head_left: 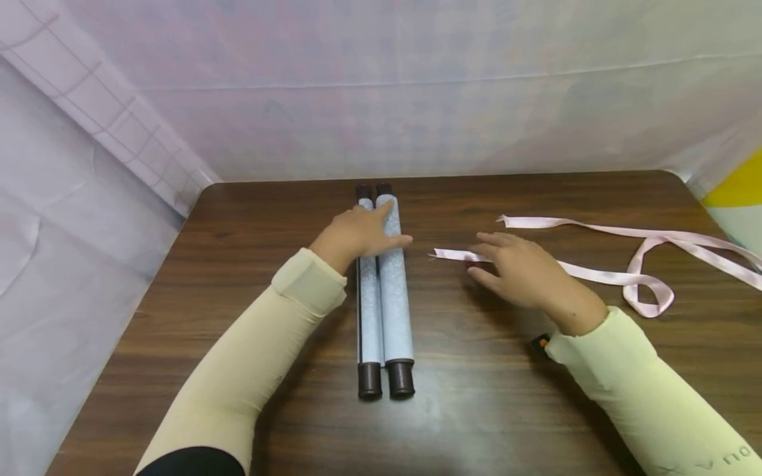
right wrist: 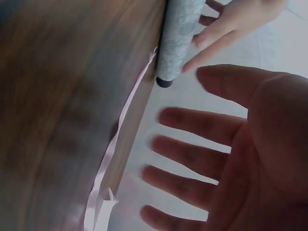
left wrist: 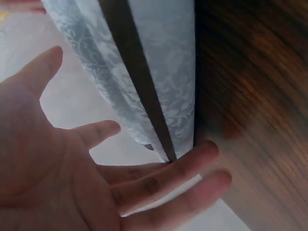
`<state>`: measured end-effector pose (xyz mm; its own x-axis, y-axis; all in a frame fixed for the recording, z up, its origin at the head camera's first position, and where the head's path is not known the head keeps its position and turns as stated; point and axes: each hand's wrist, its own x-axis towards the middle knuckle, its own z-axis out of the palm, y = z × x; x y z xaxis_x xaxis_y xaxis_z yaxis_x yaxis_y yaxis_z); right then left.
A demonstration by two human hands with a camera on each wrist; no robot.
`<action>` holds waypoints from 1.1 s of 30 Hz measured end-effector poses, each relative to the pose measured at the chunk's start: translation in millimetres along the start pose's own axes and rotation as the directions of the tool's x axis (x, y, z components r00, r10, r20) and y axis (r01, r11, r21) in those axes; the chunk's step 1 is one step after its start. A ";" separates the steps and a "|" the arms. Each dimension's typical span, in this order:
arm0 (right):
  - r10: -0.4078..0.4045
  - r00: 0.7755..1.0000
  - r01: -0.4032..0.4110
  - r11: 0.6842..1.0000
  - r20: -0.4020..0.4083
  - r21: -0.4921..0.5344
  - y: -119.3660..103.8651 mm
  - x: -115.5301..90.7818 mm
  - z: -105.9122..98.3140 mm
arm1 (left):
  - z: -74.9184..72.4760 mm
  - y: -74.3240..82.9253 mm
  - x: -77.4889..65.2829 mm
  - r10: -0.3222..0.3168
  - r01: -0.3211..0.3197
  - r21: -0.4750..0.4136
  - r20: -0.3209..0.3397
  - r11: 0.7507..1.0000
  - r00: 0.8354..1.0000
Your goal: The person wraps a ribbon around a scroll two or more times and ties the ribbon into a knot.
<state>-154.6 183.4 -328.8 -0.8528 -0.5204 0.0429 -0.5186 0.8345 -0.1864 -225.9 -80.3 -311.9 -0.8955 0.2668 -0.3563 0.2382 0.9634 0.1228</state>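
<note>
A scroll [head_left: 395, 311], rolled in from both sides into two parallel rolls, lies lengthwise on the table. Its pale blue fabric has a floral pattern, and dark brown knobs cap the ends. My left hand [head_left: 360, 231] is over the upper part of the scroll, thumb and fingers spread; in the left wrist view its fingers [left wrist: 163, 185] reach by the far end of the rolls. A pink satin ribbon [head_left: 595, 274] lies to the right of the scroll. Above one ribbon end hovers my right hand [head_left: 524, 274], its fingers extended and holding nothing.
The brown wooden table [head_left: 286, 423] meets a pale cloth backdrop [head_left: 381, 125] along its far edge. The ribbon's looped, trailing part runs toward the table's right side. A yellow patch [head_left: 741, 178] shows beyond the right corner.
</note>
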 end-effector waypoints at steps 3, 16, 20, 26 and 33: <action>-0.013 1.000 0.013 0.999 0.015 0.046 -3.8 -5.1 4.2 | 0.6 4.2 2.9 0.001 -0.001 0.033 -0.002 0.999 1.000; -0.001 0.999 -0.001 0.999 0.035 0.049 -5.9 -10.6 21.1 | 0.6 14.4 4.7 -0.057 0.057 0.036 -0.005 0.998 0.998; -0.011 0.999 0.009 0.999 0.042 0.036 -7.6 -11.7 24.2 | 1.6 12.6 3.5 -0.062 0.062 -0.004 0.003 0.998 0.998; -0.040 0.997 0.037 0.999 0.067 0.034 -15.0 -7.3 24.5 | 0.3 7.0 3.6 -0.087 0.089 -0.050 0.036 0.995 0.996; -0.061 0.995 0.057 0.997 0.074 0.053 -21.3 -5.6 26.2 | 7.1 -2.0 10.0 -0.118 0.119 -0.009 0.116 0.993 0.986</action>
<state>-137.2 163.8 -350.8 -0.8127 -0.5824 -0.0186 -0.5625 0.7925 -0.2358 -232.6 -79.4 -322.3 -0.8676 0.1528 -0.4732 0.1259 0.9881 0.0881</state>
